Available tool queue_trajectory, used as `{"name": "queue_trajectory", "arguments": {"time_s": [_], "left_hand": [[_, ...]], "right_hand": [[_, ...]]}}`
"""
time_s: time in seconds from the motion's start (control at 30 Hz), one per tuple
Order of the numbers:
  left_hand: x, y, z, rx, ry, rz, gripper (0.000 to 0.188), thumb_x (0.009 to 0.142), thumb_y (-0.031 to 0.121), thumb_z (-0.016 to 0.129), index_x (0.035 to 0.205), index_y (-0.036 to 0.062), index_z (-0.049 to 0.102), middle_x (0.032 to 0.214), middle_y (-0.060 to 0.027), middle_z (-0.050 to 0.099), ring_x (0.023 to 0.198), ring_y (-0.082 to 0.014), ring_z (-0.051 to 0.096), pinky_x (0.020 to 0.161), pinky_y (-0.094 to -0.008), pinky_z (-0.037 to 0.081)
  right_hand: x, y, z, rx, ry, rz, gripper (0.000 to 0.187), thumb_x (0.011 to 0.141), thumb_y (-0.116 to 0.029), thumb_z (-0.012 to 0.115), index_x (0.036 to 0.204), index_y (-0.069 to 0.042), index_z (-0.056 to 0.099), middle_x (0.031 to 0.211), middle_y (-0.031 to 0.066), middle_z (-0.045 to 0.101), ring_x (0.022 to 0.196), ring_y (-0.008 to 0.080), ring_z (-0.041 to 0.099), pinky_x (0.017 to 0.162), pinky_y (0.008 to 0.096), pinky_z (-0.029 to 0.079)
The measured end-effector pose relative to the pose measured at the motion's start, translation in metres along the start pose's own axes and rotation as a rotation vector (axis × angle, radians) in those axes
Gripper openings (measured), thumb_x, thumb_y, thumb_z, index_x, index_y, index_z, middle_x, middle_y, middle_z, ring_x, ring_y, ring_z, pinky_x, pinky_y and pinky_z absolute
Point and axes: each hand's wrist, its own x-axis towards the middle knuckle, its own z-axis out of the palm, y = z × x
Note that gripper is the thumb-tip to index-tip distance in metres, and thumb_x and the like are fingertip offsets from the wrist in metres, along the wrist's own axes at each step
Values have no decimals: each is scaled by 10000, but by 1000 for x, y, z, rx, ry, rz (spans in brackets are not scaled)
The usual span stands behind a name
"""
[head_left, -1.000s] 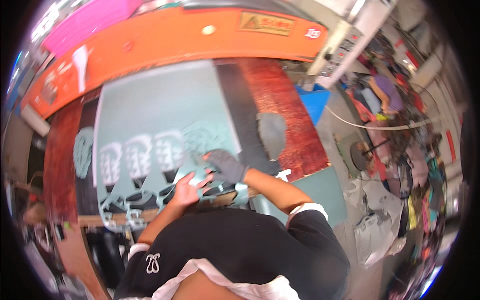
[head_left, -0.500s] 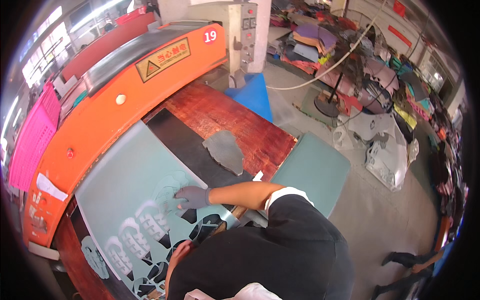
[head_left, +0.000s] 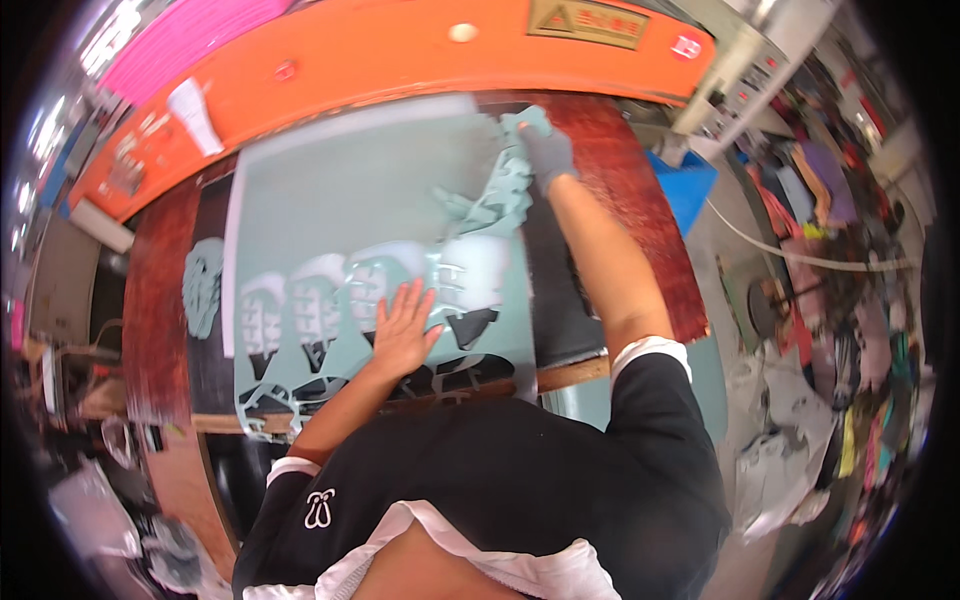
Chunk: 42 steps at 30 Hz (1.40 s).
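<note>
A pale green sheet (head_left: 350, 180) lies across a black board, with a row of shoe-upper shapes cut out along its near half. My left hand (head_left: 405, 330) is bare and rests flat on the sheet among the cut-outs, fingers spread. In a grey glove, my right hand (head_left: 548, 155) is closed on the top end of a green cut shoe-upper piece (head_left: 505, 190). That piece hangs over the sheet's right part, slightly blurred. Whether it is a single layer or several, I cannot tell. White backing shows through the cut-outs (head_left: 480, 275). Left of the sheet lies a pile of cut green pieces (head_left: 203, 288).
An orange machine beam (head_left: 380, 70) spans the far side of the red worktable (head_left: 160, 290). Behind it on the left is a pink basket (head_left: 190, 40). A blue object (head_left: 685, 190) stands off the table's right end. Heaps of coloured material (head_left: 820, 190) and a pale hose (head_left: 770, 240) lie beyond.
My right hand has lifted the cut green piece off the sheet and carried it away from me. My left hand has come onto the sheet, fingers spread. The view has turned left.
</note>
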Motion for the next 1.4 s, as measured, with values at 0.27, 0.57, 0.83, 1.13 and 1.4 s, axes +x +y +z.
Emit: {"name": "queue_trajectory", "arguments": {"time_s": [0.27, 0.57, 0.83, 1.13, 1.4], "left_hand": [[0, 3, -13, 6, -111, 2, 604, 920, 428, 471, 1432, 150, 311, 1520, -91, 199, 1404, -271, 176, 1108, -536, 130], [-2, 0, -12, -95, -93, 30, 640, 924, 430, 466, 1445, 120, 262, 1526, -110, 176, 1407, -290, 158, 1108, -542, 123], [-2, -32, -131, -601, 641, -99, 883, 708, 291, 767, 1409, 38, 292, 1412, -213, 339, 1303, -364, 329, 1071, -421, 287], [-75, -104, -195, -1000, 531, -163, 387, 720, 231, 743, 1014, 30, 590, 869, -138, 658, 820, -250, 654, 720, -347, 491], [-144, -176, -194, -1081, 816, -319, 460, 778, 284, 694, 1119, 17, 540, 952, -176, 639, 906, -321, 624, 780, -384, 473]], "right_hand": [[104, -54, -1, -697, 173, -271, 394, 811, -353, 594, 1017, -23, 652, 869, 138, 658, 768, 242, 619, 686, 393, 480], [16, -142, 12, -12, -157, -109, 410, 811, -316, 656, 1015, 38, 637, 916, 71, 632, 812, 135, 559, 727, 305, 451], [-135, -166, 62, -36, -627, -135, 398, 823, -293, 645, 1074, 15, 626, 981, 37, 629, 892, 117, 554, 808, 288, 447], [-263, -197, 189, -59, -1054, -401, 440, 864, -370, 594, 1080, 14, 589, 1006, 61, 589, 894, 154, 530, 811, 305, 425], [-296, -211, 296, -202, -1285, -288, 341, 870, -219, 583, 1129, 2, 569, 1004, 32, 582, 818, 102, 513, 673, 245, 416]]}}
